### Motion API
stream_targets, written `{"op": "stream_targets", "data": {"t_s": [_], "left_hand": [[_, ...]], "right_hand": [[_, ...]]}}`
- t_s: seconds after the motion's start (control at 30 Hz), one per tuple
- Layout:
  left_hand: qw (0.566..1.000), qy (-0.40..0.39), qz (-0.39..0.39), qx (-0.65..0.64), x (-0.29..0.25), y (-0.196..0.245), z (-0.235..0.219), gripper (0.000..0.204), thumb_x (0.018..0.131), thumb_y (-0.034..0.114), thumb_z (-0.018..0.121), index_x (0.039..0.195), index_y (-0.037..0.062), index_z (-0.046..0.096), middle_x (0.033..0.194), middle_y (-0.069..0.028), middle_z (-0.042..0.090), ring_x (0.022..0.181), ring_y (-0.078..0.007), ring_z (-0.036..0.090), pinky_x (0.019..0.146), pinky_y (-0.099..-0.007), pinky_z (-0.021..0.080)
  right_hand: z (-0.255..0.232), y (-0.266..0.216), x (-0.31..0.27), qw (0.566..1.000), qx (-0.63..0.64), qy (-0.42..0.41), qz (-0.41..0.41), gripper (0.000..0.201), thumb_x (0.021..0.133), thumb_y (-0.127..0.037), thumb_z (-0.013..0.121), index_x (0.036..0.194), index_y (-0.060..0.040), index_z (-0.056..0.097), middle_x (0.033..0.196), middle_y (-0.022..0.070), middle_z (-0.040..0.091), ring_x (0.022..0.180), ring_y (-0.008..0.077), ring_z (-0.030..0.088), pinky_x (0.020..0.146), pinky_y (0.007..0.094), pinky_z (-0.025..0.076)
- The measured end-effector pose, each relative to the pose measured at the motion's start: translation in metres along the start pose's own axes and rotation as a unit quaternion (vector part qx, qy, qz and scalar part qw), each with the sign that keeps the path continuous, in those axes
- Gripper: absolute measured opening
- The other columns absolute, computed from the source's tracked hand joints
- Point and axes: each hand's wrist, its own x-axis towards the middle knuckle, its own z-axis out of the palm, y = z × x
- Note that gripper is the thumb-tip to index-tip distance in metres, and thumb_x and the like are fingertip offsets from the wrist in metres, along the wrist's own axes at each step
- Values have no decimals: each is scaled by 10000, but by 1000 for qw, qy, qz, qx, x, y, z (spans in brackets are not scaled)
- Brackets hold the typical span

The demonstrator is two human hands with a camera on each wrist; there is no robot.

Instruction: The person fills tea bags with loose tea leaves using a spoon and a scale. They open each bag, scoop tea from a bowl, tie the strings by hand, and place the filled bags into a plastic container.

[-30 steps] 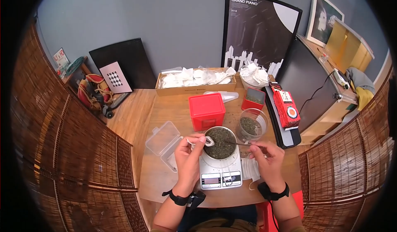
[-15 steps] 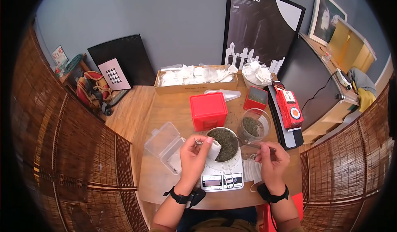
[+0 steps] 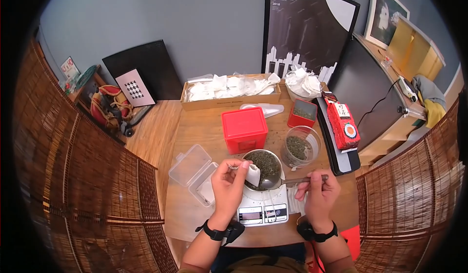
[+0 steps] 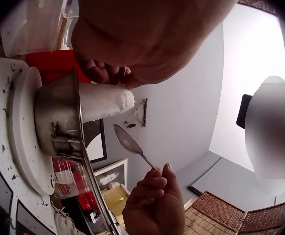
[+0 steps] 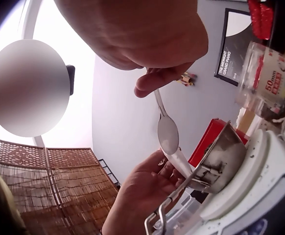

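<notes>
Left hand [image 3: 228, 189] pinched bag [image 3: 253, 175] over pot [image 4: 58, 108]; right hand [image 3: 320, 195] gripped spoon [image 3: 287, 181], bowl above pot; scale [image 3: 251, 201] under pot.

A white pouch [image 3: 254, 175] is pinched upright in the left hand [image 3: 228, 188]; a metal spoon [image 3: 292, 181] extends from the right hand [image 3: 319, 195] toward it.

A wooden table [image 3: 202, 131] carries a scale [image 3: 252, 203] and red canister [image 3: 244, 129].
</notes>
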Motion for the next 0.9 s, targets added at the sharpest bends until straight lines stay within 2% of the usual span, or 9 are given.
{"op": "stream_targets", "data": {"t_s": [0.3, 0.53, 0.6, 0.63, 0.7, 0.73, 0.8, 0.83, 0.9], "left_hand": [[998, -18, 15, 51, -3, -5, 0, 59, 1094, 71, 711, 1095, 12, 702, 1142, -140, 810, 967, -110, 711, 871, -258, 548], [993, -47, 13, 110, -9, -6, -8, 140, 1059, 61, 754, 1174, 1, 701, 1247, -168, 787, 1055, -146, 721, 955, -308, 564], [977, -93, 82, 175, -11, -7, -12, 431, 974, 53, 846, 1348, -3, 639, 1320, -186, 760, 1150, -197, 729, 1042, -358, 563], [977, -95, 81, 175, -12, -5, -11, 431, 974, 53, 846, 1348, -3, 639, 1320, -186, 760, 1150, -197, 729, 1042, -358, 563], [963, -107, 118, 219, -12, 0, -9, 732, 883, 105, 943, 1490, -28, 557, 1309, -193, 776, 1184, -243, 742, 1054, -387, 571], [963, -109, 117, 218, -12, 1, -10, 732, 883, 105, 943, 1490, -28, 557, 1309, -193, 776, 1184, -243, 742, 1054, -387, 571], [940, -140, 143, 276, -11, 3, -13, 1005, 868, 117, 956, 1669, -13, 362, 1338, -239, 753, 1225, -315, 745, 1063, -431, 579], [940, -140, 143, 275, -11, 1, -13, 1005, 868, 117, 956, 1669, -13, 362, 1338, -239, 753, 1225, -315, 745, 1063, -431, 579], [939, -120, 181, 266, -12, -3, -13, 1158, 889, 86, 928, 1756, 13, 164, 1359, -276, 732, 1207, -364, 747, 1043, -437, 583]], "right_hand": [[9, 17, 0, 997, 48, 7, 53, 208, 1156, -196, 630, 1154, 12, 634, 835, 169, 764, 657, 225, 768, 575, 315, 623], [11, 25, -1, 996, 43, 29, 68, 264, 1164, -274, 620, 1110, -16, 631, 834, 144, 752, 620, 218, 744, 531, 310, 584], [9, 26, -2, 996, 42, 32, 71, 266, 1164, -278, 620, 1117, -16, 633, 837, 144, 753, 622, 216, 745, 535, 309, 588], [9, 26, -3, 996, 42, 33, 72, 266, 1164, -278, 620, 1117, -16, 633, 837, 144, 753, 622, 216, 745, 535, 309, 588], [9, 26, -3, 995, 45, 42, 75, 269, 1164, -283, 621, 1122, -17, 633, 838, 145, 754, 626, 217, 748, 539, 306, 591], [9, 26, -4, 995, 45, 44, 74, 269, 1164, -283, 621, 1122, -17, 633, 838, 145, 754, 626, 217, 748, 539, 306, 591], [9, 28, -4, 995, 48, 41, 74, 269, 1163, -284, 622, 1124, -18, 631, 840, 145, 755, 634, 221, 753, 540, 305, 592], [8, 28, -4, 995, 48, 42, 74, 269, 1163, -284, 622, 1124, -18, 631, 840, 145, 755, 634, 221, 753, 540, 305, 592], [6, 29, -5, 995, 61, 30, 76, 258, 1159, -240, 630, 1174, 17, 638, 868, 169, 767, 682, 233, 776, 593, 313, 623]]}}
